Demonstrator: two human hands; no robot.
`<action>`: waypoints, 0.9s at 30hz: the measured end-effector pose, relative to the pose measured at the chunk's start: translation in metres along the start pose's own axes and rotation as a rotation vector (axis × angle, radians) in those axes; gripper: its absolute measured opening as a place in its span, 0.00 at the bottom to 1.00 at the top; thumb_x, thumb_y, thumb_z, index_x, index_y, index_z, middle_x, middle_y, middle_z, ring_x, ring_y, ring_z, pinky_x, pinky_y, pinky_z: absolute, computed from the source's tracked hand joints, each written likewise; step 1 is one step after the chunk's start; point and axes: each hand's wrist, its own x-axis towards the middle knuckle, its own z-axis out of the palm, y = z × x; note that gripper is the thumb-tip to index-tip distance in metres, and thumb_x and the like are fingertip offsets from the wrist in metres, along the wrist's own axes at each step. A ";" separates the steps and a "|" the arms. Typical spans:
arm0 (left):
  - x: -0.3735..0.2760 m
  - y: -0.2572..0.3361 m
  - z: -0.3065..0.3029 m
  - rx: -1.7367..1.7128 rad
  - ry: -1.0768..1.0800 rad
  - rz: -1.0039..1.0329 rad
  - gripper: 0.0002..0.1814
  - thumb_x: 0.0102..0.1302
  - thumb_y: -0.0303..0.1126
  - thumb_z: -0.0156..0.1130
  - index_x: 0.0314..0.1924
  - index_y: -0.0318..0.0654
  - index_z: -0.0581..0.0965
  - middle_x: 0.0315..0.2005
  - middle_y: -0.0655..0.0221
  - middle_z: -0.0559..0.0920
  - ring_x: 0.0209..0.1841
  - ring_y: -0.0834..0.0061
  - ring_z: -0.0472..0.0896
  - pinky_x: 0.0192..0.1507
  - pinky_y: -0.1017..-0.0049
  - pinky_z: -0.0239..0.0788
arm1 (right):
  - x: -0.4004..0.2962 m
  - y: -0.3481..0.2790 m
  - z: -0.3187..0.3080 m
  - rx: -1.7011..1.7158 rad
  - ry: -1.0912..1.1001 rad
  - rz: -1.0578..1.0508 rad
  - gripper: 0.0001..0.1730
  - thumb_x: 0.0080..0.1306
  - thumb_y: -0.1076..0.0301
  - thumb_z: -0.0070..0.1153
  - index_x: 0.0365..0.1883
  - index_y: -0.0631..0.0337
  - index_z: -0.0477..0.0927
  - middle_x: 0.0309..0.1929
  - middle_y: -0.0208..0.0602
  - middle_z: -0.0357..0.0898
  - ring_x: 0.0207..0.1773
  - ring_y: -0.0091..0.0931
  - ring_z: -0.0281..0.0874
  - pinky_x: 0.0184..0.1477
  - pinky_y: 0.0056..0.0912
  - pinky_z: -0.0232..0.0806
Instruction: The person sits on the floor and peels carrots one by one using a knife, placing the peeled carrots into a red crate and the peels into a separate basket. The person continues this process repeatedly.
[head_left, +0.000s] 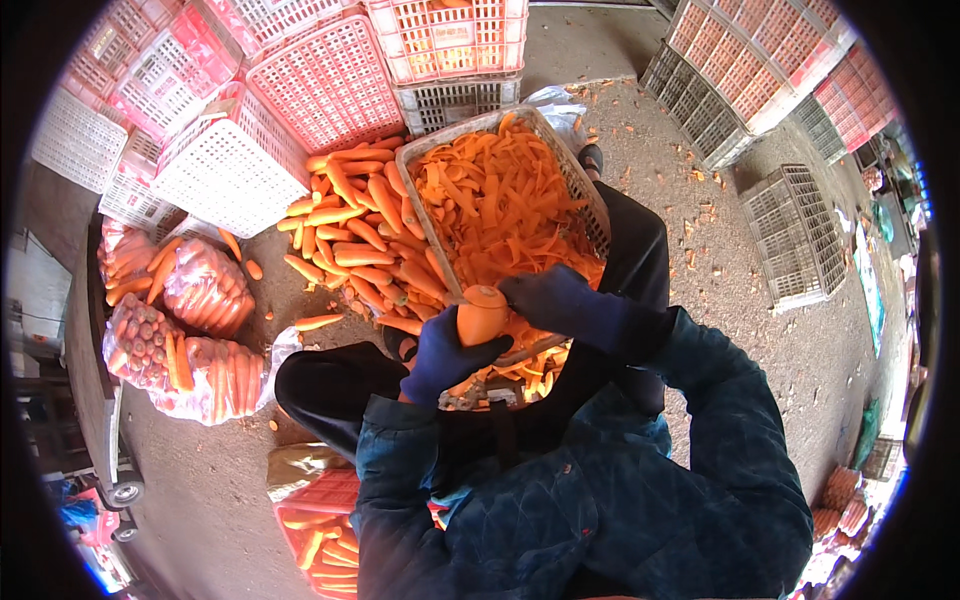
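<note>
My left hand (450, 349), in a blue glove, grips a thick carrot (480, 316) with its blunt end turned up towards the camera. Close against the carrot's right side is my right hand (546, 298), in a dark glove; its fingers are curled, and whether they hold a tool cannot be seen. Both hands are over the near edge of a plastic crate (426, 211) between my knees. Orange carrot peelings (495, 202) fill that crate, and more lie below its near edge. A heap of whole carrots (367, 240) lies against the crate's left side.
Stacked plastic crates (326, 86) stand beyond the heap. Clear bags of carrots (210, 289) lie on the floor at left. A red crate of carrots (315, 517) sits beside my left hip. At right are a grey crate (796, 236) and another crate stack (720, 82); peel scraps litter the floor.
</note>
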 end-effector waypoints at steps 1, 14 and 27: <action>-0.002 -0.002 0.000 -0.070 -0.023 -0.052 0.27 0.49 0.40 0.81 0.43 0.30 0.81 0.35 0.56 0.87 0.39 0.70 0.87 0.40 0.71 0.78 | 0.009 0.009 0.012 0.031 0.078 -0.056 0.15 0.64 0.66 0.55 0.48 0.56 0.71 0.40 0.36 0.81 0.40 0.38 0.85 0.32 0.46 0.75; 0.008 0.014 -0.016 0.335 0.298 0.470 0.36 0.43 0.28 0.84 0.54 0.34 0.75 0.44 0.63 0.83 0.47 0.68 0.83 0.51 0.70 0.75 | -0.010 0.064 0.015 0.330 0.381 0.125 0.19 0.64 0.68 0.56 0.55 0.55 0.75 0.35 0.38 0.80 0.34 0.38 0.83 0.31 0.40 0.73; 0.013 0.037 -0.005 0.275 0.419 0.804 0.42 0.42 0.33 0.84 0.58 0.37 0.71 0.51 0.58 0.81 0.56 0.57 0.79 0.59 0.59 0.70 | 0.001 0.009 0.032 1.819 -0.073 0.126 0.24 0.76 0.54 0.49 0.63 0.59 0.68 0.35 0.37 0.84 0.24 0.16 0.72 0.23 0.22 0.63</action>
